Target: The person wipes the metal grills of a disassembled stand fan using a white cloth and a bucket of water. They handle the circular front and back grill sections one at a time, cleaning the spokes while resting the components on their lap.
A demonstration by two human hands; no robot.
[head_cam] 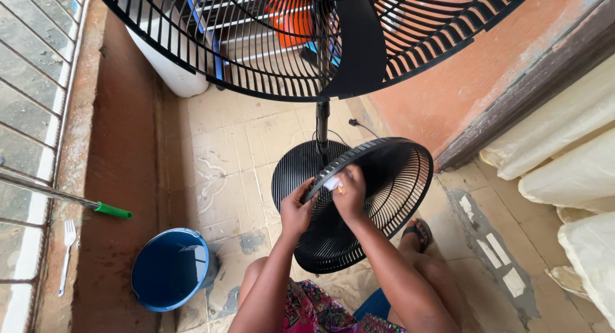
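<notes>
You've got the detached black fan grille [384, 198] tilted up in front of your knees, its lower edge down near the tiled floor [243, 147]. Your left hand [296, 211] is clamped on the rim at the near side, steadying it. Your right hand [349, 192] is pressed against the inside of the wires, fingers closed on a small white cloth [331, 183]. You're wiping right at the rim, so by my reckoning the cleaning is under way, not finished: most of the wire span, out to the far edge, has no hand near it. I can't tell from here which bars are already clean.

Behind the grille stands the fan's pole [322, 124] on its round base [296, 173], and the fan head [307, 38] with its rear cage hangs right over your work, close above your hands. A blue bucket [170, 269] sits on the floor to your left, well apart from the grille. Further left, a green-tipped handle [64, 197] and a white plastic fork [67, 246] lie on the ledge. Pale cushions [564, 153] crowd your right.
</notes>
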